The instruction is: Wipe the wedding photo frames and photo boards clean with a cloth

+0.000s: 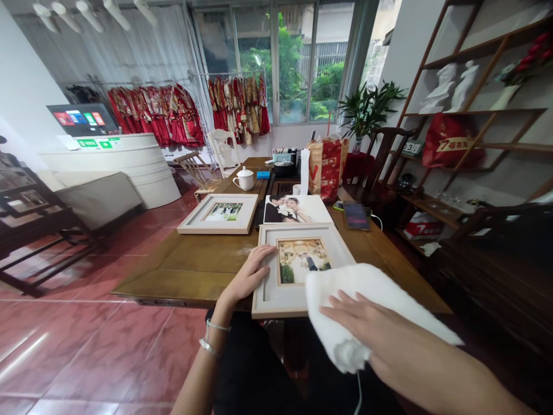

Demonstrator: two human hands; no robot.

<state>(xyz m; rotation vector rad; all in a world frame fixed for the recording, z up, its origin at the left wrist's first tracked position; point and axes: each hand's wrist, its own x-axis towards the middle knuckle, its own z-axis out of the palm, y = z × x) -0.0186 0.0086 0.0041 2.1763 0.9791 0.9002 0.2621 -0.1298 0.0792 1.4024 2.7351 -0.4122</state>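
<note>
A white-framed wedding photo lies flat at the near end of the wooden table. My left hand rests open on the frame's left edge, fingers stretched flat. My right hand lies flat, fingers spread, on a white cloth that covers the frame's lower right corner. Behind it lie an unframed wedding print and a second framed photo to the left.
A phone with a cable lies right of the frames. Farther back stand a white teapot, a tea tray and a red paper bag. Wooden chairs, a shelf unit on the right, a white counter and racks of red garments surround the table.
</note>
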